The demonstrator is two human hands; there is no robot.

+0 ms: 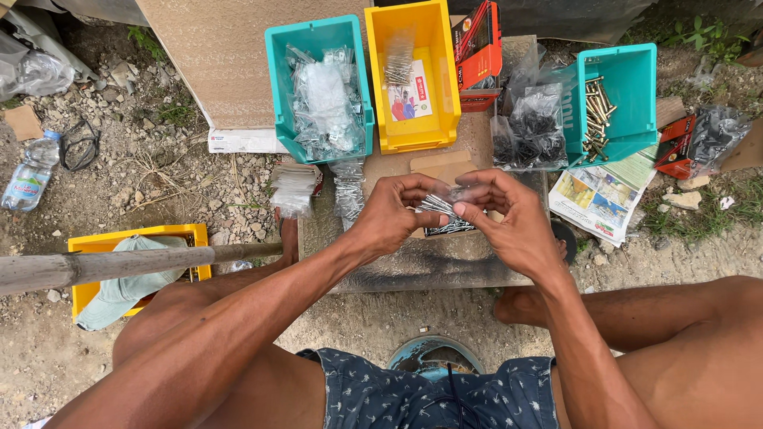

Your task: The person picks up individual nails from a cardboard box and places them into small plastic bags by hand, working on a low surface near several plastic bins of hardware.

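Gravel ground holds teal bin (278, 87) and yellow bin (445, 79); left hand (389, 214) and right hand (517, 222) pinch a screw bag (445, 210).

outdoor worksite: gravel ground (171, 179), screw bins (413, 79)

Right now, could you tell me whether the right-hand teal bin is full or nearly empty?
Nearly empty: the teal bin holds only a loose scatter of brass-coloured screws, with much bare floor showing.

Small clear bag (445, 208) of thin silvery nails, held off the board between both hands. Nails bunched together, lying roughly level, points toward the left. Plastic crumpled and glossy, upper right part pinched by fingers (469, 210). Positioned just below the yellow bin (433, 119), over the board's middle.
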